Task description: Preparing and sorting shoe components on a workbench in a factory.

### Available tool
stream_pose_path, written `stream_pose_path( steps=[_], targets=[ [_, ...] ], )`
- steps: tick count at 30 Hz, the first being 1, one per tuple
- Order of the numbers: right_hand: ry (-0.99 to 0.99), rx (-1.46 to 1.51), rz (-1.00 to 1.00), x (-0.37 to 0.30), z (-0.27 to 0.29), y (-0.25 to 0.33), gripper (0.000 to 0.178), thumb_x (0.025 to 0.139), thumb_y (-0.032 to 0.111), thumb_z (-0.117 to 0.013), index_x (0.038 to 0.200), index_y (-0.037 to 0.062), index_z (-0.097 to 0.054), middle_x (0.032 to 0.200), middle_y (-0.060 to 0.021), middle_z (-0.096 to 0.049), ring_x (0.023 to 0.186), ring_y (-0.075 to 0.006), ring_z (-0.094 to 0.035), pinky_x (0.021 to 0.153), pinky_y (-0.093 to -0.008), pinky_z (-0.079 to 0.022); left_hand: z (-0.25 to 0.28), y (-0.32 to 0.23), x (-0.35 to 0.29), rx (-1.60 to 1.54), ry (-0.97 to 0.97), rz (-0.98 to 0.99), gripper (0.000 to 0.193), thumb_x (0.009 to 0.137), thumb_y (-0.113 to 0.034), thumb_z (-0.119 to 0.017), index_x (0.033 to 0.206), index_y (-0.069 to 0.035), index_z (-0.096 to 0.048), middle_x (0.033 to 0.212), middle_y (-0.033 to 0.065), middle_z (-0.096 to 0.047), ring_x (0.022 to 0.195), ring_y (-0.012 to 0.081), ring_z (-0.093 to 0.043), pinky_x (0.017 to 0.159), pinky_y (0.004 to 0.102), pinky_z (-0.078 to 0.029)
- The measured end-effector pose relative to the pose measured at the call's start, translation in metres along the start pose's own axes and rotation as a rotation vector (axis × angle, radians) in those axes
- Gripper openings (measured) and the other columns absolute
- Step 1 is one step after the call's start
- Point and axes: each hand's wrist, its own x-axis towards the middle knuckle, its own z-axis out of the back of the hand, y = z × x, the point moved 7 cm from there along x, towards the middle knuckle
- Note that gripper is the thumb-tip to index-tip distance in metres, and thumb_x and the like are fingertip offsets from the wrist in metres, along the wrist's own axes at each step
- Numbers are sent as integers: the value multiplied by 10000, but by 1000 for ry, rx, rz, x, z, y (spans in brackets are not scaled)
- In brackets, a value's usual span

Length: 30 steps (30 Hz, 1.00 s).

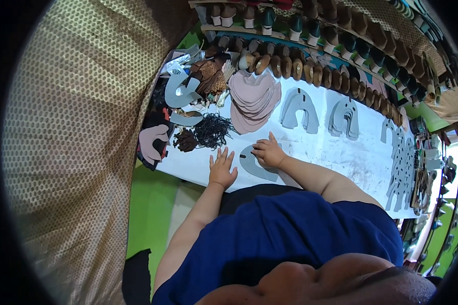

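Note:
On the white-covered table, my left hand [223, 169] lies near the front edge with its fingers spread and nothing in them. My right hand [269, 153] rests over the upper edge of a flat grey U-shaped piece [257, 166] with a small dark mark at its curve. One of its fingers stretches away from me while the others lie apart toward the left; part of the piece is covered by this hand. Just beyond my left hand lie a tangle of black cords [212, 130] and a small dark brown bundle [186, 140].
Fanned pink sheets [254, 101] lie at centre back. Grey U-shaped stacks [298, 112] sit right of them, and more grey pieces [401, 168] line the right end. Shoe shelves [290, 33] stand behind. A patterned curtain [81, 127] hangs at left.

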Motion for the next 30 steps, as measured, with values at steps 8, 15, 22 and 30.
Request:
stream_pose_path(
  steps=[8, 15, 22, 30],
  targets=[
    [-28, -92, 78, -9, 8, 11, 308, 872, 259, -660, 1170, 190, -701, 1209, -10, -634, 1283, -200, -500, 1139, -664, -179, -3, 4, 0, 3, -11, -9, 669, 835, -313, -631, 1462, -164, -450, 1579, 141, -321, 1486, 357, -220, 1184, 582, -106],
    [-3, -4, -108, -1, -2, 3, 234, 861, 228, -679, 1091, 217, -717, 1115, 14, -649, 1262, -198, -511, 1125, -686, -182, -3, 3, 0, 11, -6, -7, 676, 829, -313, -635, 1462, -166, -450, 1578, 141, -320, 1483, 361, -228, 1183, 582, -112],
    [23, -26, -213, 13, -5, 0, 120, 808, 198, -703, 927, 190, -720, 1045, 2, -636, 1286, -212, -485, 1111, -721, -162, -4, 3, 1, 34, 23, 5, 672, 850, -326, -616, 1479, -179, -431, 1596, 113, -299, 1493, 343, -207, 1189, 579, -102],
    [142, 52, -332, 25, 0, -6, 93, 768, 185, -726, 860, 197, -738, 988, 1, -635, 1211, -229, -513, 1108, -753, -106, -2, 3, 0, 7, -29, -14, 677, 827, -314, -635, 1463, -171, -451, 1577, 135, -327, 1482, 369, -225, 1179, 587, -118]
  ],
)
